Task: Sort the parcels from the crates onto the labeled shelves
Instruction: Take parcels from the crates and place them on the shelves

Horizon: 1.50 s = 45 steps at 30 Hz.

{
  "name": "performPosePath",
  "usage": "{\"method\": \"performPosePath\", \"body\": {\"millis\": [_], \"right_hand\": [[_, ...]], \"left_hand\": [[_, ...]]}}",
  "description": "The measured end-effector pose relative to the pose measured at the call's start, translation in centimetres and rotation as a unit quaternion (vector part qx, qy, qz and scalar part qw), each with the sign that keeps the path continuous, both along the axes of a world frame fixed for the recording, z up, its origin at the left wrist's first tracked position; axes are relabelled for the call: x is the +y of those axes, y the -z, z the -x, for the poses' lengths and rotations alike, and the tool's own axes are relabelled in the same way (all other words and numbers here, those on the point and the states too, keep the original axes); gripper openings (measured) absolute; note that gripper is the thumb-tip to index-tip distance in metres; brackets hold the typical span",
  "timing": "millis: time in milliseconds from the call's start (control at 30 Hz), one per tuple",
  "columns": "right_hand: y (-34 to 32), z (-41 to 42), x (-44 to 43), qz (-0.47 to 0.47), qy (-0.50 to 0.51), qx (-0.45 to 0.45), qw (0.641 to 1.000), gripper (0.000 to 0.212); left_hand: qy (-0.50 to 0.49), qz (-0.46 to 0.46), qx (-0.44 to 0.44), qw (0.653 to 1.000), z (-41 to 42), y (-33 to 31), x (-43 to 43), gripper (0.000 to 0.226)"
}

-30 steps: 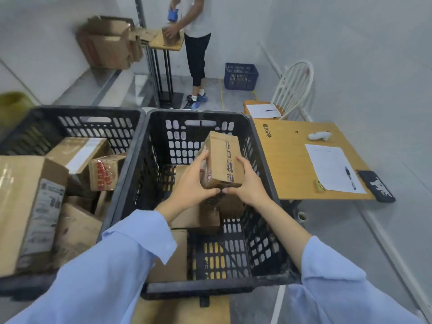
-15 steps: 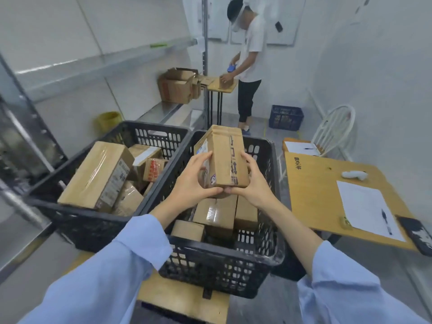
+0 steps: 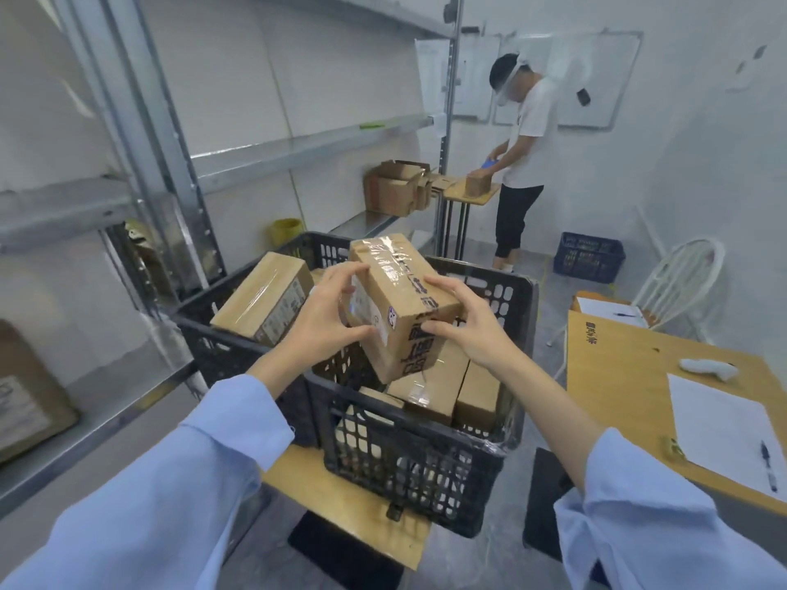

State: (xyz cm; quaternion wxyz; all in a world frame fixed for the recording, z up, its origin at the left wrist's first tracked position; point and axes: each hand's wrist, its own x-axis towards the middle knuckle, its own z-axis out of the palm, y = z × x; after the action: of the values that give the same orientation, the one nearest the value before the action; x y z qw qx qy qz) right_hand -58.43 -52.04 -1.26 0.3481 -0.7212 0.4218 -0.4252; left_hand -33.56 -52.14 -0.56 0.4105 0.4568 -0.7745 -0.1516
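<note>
Both hands hold one parcel. The left hand (image 3: 326,323) grips the left side of the brown cardboard parcel with clear tape and black printed characters (image 3: 402,291), its thumb and fingers curled over the face that carries a white label. The right hand (image 3: 466,334) clasps the parcel's right side, with its fingers wrapped over the top edge. The parcel is tilted and is held in the air above the near black plastic lattice crate (image 3: 426,457), clear of the taped brown parcels packed inside it (image 3: 430,387).

At 9 o'clock of that crate, touching it, stands a second black lattice crate (image 3: 213,338) holding a large brown taped parcel with a white label (image 3: 266,300). Grey metal shelving (image 3: 298,149) runs from 9 to 12 o'clock. An open brown cardboard box (image 3: 396,189) sits on a lower shelf at its far end, and a yellow bin (image 3: 287,232) stands near it.

At 3 o'clock is a pale wooden worktop (image 3: 617,376) bearing a white paper sheet (image 3: 724,427) with a pen (image 3: 768,464) lying on it. A white chair (image 3: 681,274) stands beyond the worktop. At 1 o'clock another person in a white shirt (image 3: 526,163) bends over a small stand, and a blue plastic crate (image 3: 590,257) sits on the floor just to that person's right.
</note>
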Motion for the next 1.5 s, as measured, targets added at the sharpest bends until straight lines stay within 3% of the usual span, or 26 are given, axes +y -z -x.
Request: {"method": "performPosePath", "body": {"millis": [133,333,533,700,900,1167,1500], "right_hand": [[-1.1,-1.6,0.8,0.0,-0.056,0.01,0.998,0.057],[-1.4,-4.6,1.3,-0.005,-0.105,0.018,0.994,0.059],[-1.1,-8.0,1.3,-0.028,-0.054,-0.09,0.994,0.065],[-0.7,-11.5,1.2,-0.035,-0.032,-0.127,0.991,0.041],[-0.6,-16.5,1.9,-0.034,-0.112,-0.146,0.982,0.026],[-1.8,-23.8,3.2,-0.016,-0.201,-0.082,0.976,0.042],[-2.7,-35.4,8.6,-0.022,-0.358,-0.093,0.929,0.035]], "left_hand": [[-0.077,0.009,0.019,0.997,-2.7,-1.4,1.4,0.083],[-0.104,-0.029,0.05,0.993,-6.5,-2.4,3.7,0.089],[-0.199,-0.011,0.098,0.975,-9.5,-2.3,6.4,0.095],[-0.274,0.021,0.1,0.956,-12.0,-2.3,9.2,0.078],[-0.347,0.025,0.074,0.934,-15.8,-1.9,12.9,0.067],[-0.392,0.03,0.055,0.918,-20.9,-0.8,17.7,0.054],[-0.485,0.012,0.122,0.866,-28.5,0.9,27.9,0.048]]}}
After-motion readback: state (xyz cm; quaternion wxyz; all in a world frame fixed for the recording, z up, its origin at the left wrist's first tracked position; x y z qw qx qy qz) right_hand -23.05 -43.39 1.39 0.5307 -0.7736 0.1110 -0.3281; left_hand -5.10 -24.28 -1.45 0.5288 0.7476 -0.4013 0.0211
